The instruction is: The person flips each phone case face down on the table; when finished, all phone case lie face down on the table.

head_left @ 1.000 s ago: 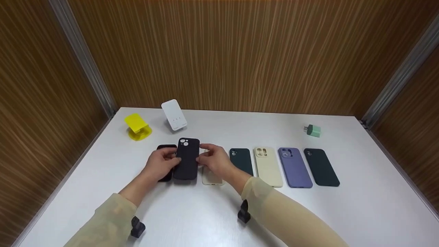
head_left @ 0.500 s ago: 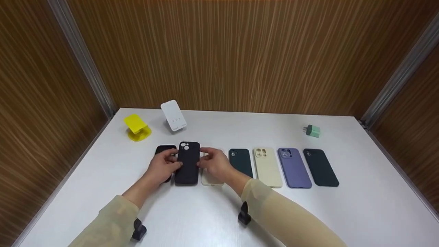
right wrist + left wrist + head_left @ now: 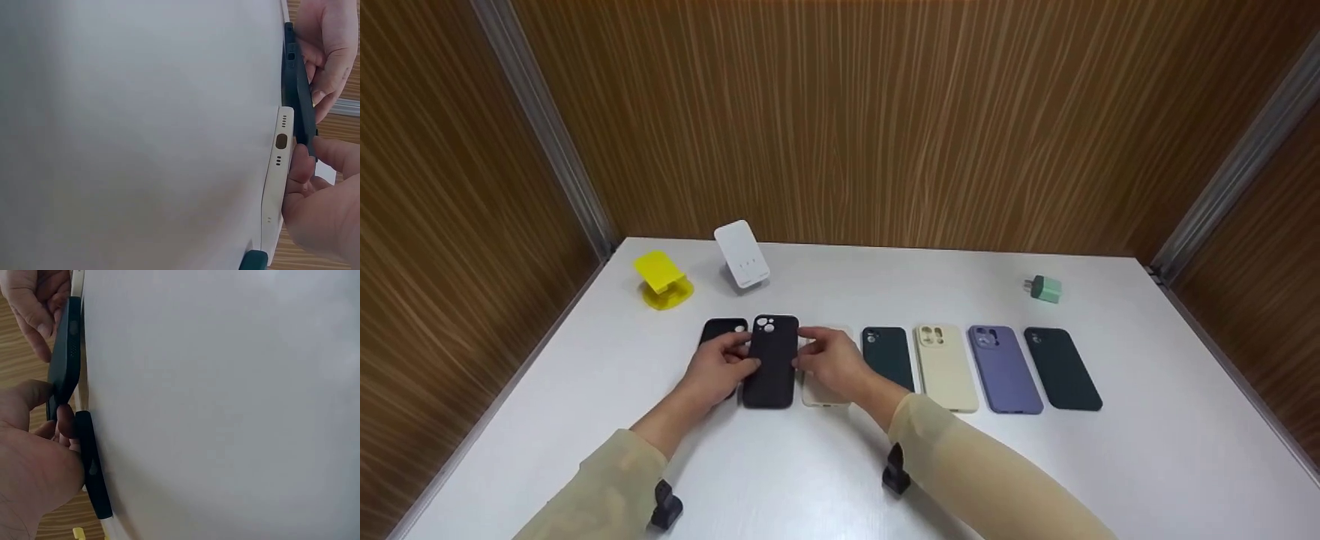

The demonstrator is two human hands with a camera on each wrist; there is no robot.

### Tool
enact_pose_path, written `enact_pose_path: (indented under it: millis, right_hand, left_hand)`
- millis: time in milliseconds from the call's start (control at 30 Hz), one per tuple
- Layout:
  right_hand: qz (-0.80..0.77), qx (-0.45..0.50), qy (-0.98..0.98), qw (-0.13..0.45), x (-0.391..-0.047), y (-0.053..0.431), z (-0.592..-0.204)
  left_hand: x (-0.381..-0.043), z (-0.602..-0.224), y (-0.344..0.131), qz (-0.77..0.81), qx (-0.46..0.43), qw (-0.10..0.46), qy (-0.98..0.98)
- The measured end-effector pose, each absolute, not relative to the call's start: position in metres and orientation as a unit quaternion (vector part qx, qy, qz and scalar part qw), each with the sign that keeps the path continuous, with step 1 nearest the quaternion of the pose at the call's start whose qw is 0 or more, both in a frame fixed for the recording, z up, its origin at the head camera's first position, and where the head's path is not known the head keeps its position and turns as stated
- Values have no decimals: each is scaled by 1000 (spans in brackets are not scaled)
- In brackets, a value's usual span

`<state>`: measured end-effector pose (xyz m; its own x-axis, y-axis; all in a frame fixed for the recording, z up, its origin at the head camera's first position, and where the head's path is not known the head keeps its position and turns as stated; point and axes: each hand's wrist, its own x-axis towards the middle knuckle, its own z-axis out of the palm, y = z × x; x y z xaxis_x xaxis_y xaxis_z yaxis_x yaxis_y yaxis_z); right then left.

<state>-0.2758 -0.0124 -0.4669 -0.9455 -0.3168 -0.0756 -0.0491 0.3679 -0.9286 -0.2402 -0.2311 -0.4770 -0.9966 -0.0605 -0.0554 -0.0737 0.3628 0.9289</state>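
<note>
A black phone case (image 3: 771, 367) with camera cutouts at its top stands between my two hands, low at the table. My left hand (image 3: 720, 367) grips its left edge; in the left wrist view thumb and fingers (image 3: 66, 421) lie on both sides of it. At the opposite edge my right hand (image 3: 834, 360) holds it, its fingertips right at the rim in the right wrist view. Another black phone case (image 3: 724, 325) lies partly hidden under my left hand. A cream phone case (image 3: 826, 394) is mostly covered by my right hand.
To the right lie a dark green case (image 3: 889, 358), a cream case (image 3: 947, 371), a purple case (image 3: 1006, 371) and a dark case (image 3: 1063, 369) in a row. Behind are a yellow stand (image 3: 663, 281), a white stand (image 3: 742, 253) and a green plug adapter (image 3: 1045, 289).
Both hands have brought the black phone case slightly toward the table's front and lower, into line with the row. Their hold on its edges looks the same.
</note>
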Motion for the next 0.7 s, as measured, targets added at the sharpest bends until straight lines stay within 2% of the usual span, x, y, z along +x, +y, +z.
enact_pose_path:
  millis: [700]
  right_hand:
    - [-538,-134,824,116,-275,-10,-467]
  left_hand:
    - [-242,-480,-230,544,-40,9,838]
